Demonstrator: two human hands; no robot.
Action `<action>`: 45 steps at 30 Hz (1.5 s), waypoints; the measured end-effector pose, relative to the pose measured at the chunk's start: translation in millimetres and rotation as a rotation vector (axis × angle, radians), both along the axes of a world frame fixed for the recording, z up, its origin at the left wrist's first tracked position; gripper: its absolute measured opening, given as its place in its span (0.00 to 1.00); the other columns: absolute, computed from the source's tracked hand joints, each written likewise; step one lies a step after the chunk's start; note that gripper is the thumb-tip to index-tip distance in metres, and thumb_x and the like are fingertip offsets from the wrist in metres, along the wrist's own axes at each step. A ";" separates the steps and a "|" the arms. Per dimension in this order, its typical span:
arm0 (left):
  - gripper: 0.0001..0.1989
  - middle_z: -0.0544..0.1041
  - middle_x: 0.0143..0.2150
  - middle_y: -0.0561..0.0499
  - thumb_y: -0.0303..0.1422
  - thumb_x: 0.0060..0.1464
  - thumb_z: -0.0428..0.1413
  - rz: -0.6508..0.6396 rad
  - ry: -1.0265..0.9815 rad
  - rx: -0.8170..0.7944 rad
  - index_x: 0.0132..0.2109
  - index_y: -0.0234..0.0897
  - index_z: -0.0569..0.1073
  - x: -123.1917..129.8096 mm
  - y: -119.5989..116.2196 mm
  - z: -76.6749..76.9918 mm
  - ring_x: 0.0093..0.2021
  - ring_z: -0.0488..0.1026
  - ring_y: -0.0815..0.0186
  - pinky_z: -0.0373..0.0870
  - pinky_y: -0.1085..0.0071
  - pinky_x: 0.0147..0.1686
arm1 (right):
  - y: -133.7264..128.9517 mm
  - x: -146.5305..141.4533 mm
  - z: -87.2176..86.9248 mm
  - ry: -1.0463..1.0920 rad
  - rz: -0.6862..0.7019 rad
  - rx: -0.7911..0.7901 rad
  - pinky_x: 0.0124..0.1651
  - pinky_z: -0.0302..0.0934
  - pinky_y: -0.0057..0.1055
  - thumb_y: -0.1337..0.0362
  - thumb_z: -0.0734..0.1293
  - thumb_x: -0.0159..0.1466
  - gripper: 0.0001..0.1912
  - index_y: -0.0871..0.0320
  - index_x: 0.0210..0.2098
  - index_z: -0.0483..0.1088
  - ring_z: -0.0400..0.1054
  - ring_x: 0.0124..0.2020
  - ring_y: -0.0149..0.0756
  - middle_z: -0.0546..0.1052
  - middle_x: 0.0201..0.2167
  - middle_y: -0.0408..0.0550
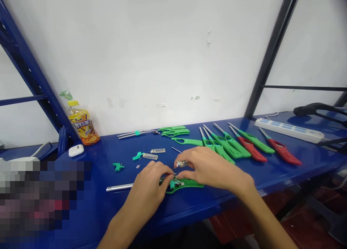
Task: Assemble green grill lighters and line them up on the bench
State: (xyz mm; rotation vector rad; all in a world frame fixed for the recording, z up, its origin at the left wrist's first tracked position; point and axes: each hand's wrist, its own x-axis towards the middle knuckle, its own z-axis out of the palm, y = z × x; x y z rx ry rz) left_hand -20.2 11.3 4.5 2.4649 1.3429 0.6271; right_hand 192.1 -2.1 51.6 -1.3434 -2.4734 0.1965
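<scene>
My left hand [154, 180] is closed over a lighter with a long metal tube [119, 187], its thumb and fingertips pinched near the teal trigger part. The green half shell [192, 184] of that lighter lies open on the blue table, with thin wires and small parts showing. Just above the shell, my right hand [200, 166] holds a small clear fuel tank [182, 163] between its curled fingers, its thumb close to the left fingertips. Left of the hands lie two clear tanks [158, 150], teal triggers [118, 166] and a tiny white piece [138, 166].
Green lighters [227, 147] and red lighters [284, 151] lie at the right, beside a white power strip [290, 129]. Green shells [175, 132] and metal tubes [130, 134] are near the wall. A drink bottle [83, 124] and white case [76, 150] stand at the left.
</scene>
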 end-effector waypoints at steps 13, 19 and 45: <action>0.10 0.82 0.41 0.53 0.31 0.69 0.54 0.005 -0.062 0.032 0.44 0.42 0.81 -0.8 -0.3 0.0 0.43 0.75 0.58 0.66 0.63 0.43 | -1.2 12.7 4.4 0.001 0.046 -0.084 0.42 0.58 0.32 0.58 0.66 0.73 0.11 0.53 0.44 0.81 0.75 0.42 0.40 0.83 0.40 0.45; 0.09 0.81 0.40 0.53 0.31 0.69 0.54 0.004 -0.077 0.059 0.46 0.42 0.80 -0.1 0.3 -1.3 0.42 0.75 0.58 0.65 0.64 0.42 | 1.1 7.5 0.0 -0.011 0.057 -0.033 0.38 0.55 0.32 0.58 0.68 0.72 0.10 0.53 0.42 0.81 0.74 0.39 0.40 0.82 0.38 0.46; 0.09 0.81 0.40 0.54 0.32 0.70 0.52 0.005 -0.032 0.067 0.46 0.43 0.79 1.8 -1.0 -0.5 0.42 0.75 0.58 0.64 0.64 0.41 | 1.5 6.7 1.1 -0.034 0.050 -0.041 0.39 0.56 0.33 0.58 0.65 0.74 0.12 0.53 0.43 0.81 0.75 0.41 0.41 0.83 0.39 0.46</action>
